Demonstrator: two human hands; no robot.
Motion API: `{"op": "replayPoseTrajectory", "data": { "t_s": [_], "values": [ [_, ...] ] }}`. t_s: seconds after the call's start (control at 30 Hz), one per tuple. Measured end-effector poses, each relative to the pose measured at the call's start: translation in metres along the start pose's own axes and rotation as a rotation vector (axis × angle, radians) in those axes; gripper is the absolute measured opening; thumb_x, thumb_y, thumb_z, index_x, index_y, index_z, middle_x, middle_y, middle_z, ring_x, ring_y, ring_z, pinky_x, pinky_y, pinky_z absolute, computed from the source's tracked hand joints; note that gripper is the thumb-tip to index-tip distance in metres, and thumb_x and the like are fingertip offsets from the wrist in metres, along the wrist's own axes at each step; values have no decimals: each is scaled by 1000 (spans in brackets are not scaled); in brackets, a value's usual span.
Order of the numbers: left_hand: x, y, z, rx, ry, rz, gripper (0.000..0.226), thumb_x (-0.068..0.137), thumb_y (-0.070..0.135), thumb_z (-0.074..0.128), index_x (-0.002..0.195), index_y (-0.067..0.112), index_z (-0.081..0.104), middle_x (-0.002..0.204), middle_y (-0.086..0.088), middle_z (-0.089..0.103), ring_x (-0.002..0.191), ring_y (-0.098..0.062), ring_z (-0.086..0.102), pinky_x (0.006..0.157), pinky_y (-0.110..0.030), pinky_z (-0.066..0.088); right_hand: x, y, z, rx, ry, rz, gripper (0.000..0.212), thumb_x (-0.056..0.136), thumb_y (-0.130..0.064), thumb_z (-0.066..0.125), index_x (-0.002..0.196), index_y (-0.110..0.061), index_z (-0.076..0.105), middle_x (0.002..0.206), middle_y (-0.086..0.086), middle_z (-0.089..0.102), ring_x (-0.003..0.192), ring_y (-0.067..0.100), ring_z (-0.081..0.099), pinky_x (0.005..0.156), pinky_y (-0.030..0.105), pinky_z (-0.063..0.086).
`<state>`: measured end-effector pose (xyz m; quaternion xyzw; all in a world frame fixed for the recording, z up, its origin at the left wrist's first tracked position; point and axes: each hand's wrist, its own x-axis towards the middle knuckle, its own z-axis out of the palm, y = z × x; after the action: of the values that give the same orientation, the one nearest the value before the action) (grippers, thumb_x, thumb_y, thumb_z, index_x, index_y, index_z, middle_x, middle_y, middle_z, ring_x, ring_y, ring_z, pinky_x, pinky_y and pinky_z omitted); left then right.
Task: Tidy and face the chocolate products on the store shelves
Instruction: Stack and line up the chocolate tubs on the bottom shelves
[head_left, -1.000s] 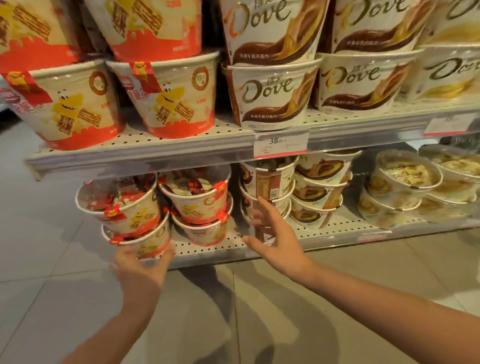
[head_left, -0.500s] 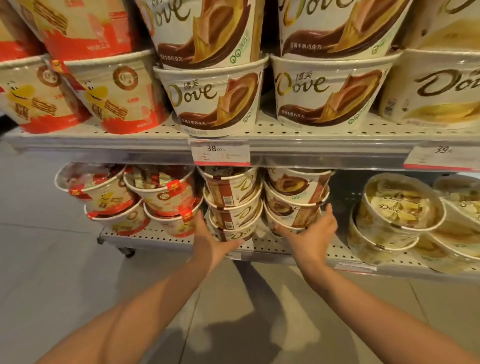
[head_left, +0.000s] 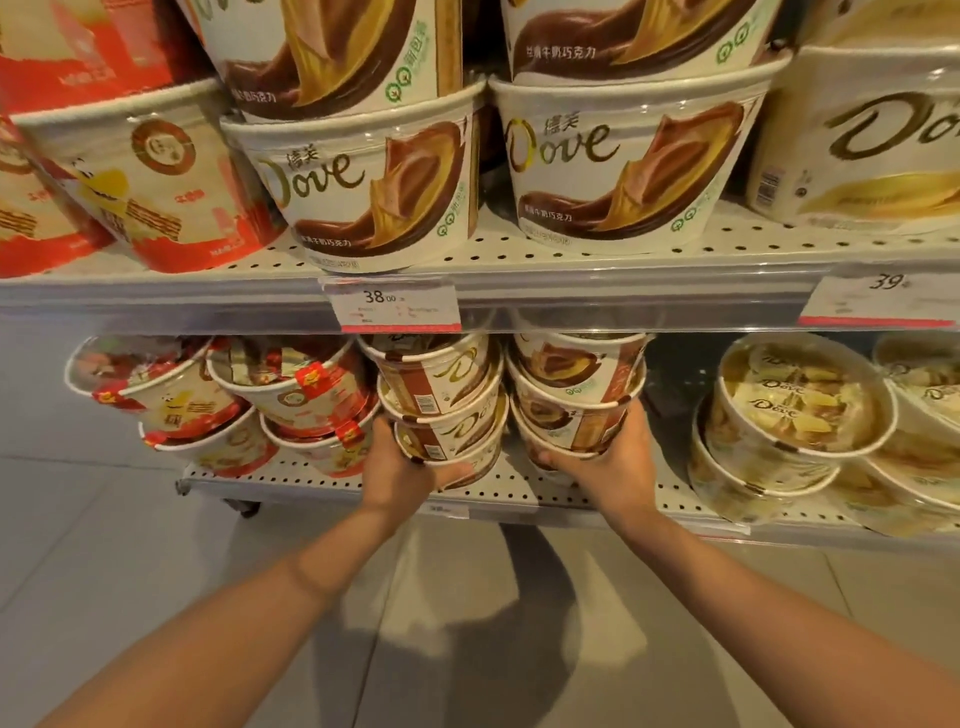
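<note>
Store shelves (head_left: 519, 291), 2 levels of chocolate tubs. On the lower shelf (head_left: 291, 480), L hand (head_left: 400, 467) grips the bottom of the left brown Dove stack (head_left: 441, 410); R hand (head_left: 608, 462) grips the stack (head_left: 576, 395) just right of it.

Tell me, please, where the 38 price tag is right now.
In the head view, the 38 price tag sits on the upper shelf edge, centre-left, directly above the tubs held by the left hand.
</note>
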<state>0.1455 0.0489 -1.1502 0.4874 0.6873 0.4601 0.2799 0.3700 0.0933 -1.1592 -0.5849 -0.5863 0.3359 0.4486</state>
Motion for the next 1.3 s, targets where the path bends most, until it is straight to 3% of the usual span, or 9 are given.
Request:
{"op": "replayPoseTrajectory", "data": {
  "t_s": [0.07,0.2,0.4,0.57,0.7,0.87,1.07,1.17,1.3],
  "values": [
    [5,-5,-3,-1,-55,0,107,43,50,89,133,26,35,129,10,56,122,-10,51,102,-42,44,1,0,-3,-20,-18,-1,105,47,-48,87,132,-32,29,135,-5,45,123,13,46,97,30,43],
    [14,-12,-13,-28,-160,53,93,56,16,89,133,23,37,127,8,58,120,-8,53,103,-38,44,0,-3,-7,-55,-23,-31,96,45,-54,85,125,-36,34,129,-7,49,118,11,48,96,33,46],
    [21,-22,-29,-117,-331,42,95,64,14,86,140,25,30,134,6,53,123,-10,51,104,-39,42,-1,4,-16,-29,-67,-64,97,49,-49,86,129,-34,33,127,-11,47,120,11,46,102,37,41],
    [15,-14,-21,-125,-235,3,94,64,11,84,140,23,29,137,4,46,129,-17,43,108,-39,36,-3,-4,-17,6,-108,-1,99,47,-45,88,126,-37,30,127,-13,45,122,10,44,106,45,39],
    [5,-8,-2,-89,0,4,125,40,44,91,142,29,20,145,3,34,134,-16,34,110,-40,31,-4,-10,0,11,59,22,121,43,-44,91,140,-23,22,144,3,29,135,18,29,112,43,31],
    [9,-2,19,-65,166,-45,133,38,47,91,144,26,13,147,-2,28,138,-18,27,114,-41,26,1,-16,10,82,141,67,123,48,-33,92,144,-23,15,145,2,36,135,19,34,111,43,32],
    [15,-7,19,-28,152,-42,125,41,46,90,142,21,21,143,0,39,134,-18,36,111,-42,32,4,-12,3,20,146,84,102,49,-29,91,131,-19,32,131,1,51,123,18,49,100,32,41],
    [16,-7,14,-53,102,-25,121,37,50,89,138,24,28,137,4,47,130,-16,43,107,-44,39,3,-12,1,18,149,73,101,49,-30,91,131,-19,33,131,0,52,122,18,50,100,34,42],
    [18,-6,4,-36,45,7,112,46,37,91,138,22,30,135,4,49,128,-15,43,108,-36,36,4,-10,-7,11,104,63,102,49,-31,91,132,-18,32,131,0,52,122,18,50,98,31,42]
  ]
}}
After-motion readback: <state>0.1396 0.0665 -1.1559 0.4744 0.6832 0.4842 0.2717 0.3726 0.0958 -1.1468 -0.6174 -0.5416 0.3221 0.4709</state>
